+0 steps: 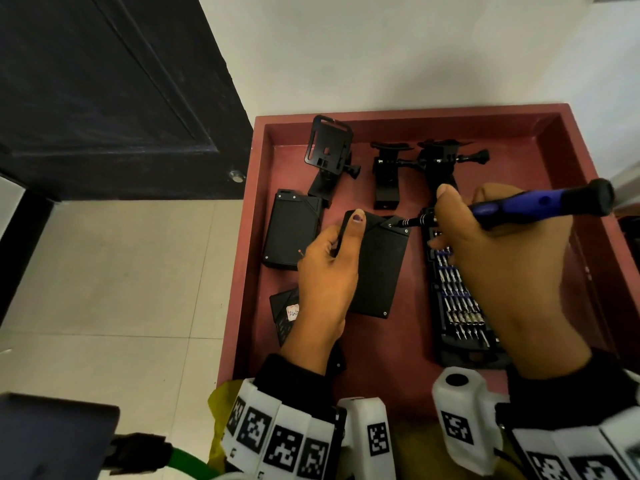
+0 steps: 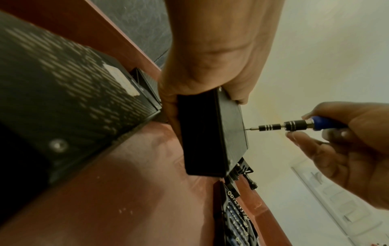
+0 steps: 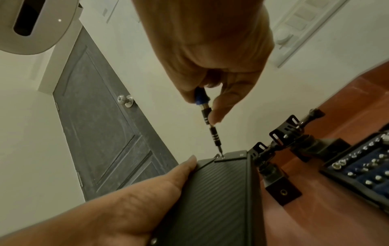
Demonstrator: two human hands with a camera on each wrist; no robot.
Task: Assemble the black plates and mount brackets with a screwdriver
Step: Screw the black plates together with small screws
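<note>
While left hand (image 1: 325,271) grips one black plate (image 1: 377,268), right hand (image 1: 498,251) clasps one screwdriver (image 1: 540,206), three mount brackets (image 1: 388,174) beyond.

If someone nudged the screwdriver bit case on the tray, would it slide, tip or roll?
The bit case lies flat and long on the tray, so it would probably slide, not tip or roll. It is open, with rows of metal bits, so it is likely heavy, and a shove might spill bits.

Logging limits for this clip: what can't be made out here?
- Head view: the right hand covers part of the bit case.
- Head view: the left hand hides the left edge of the held black plate.
- All views: the screw head under the screwdriver tip is too small to read.
</note>
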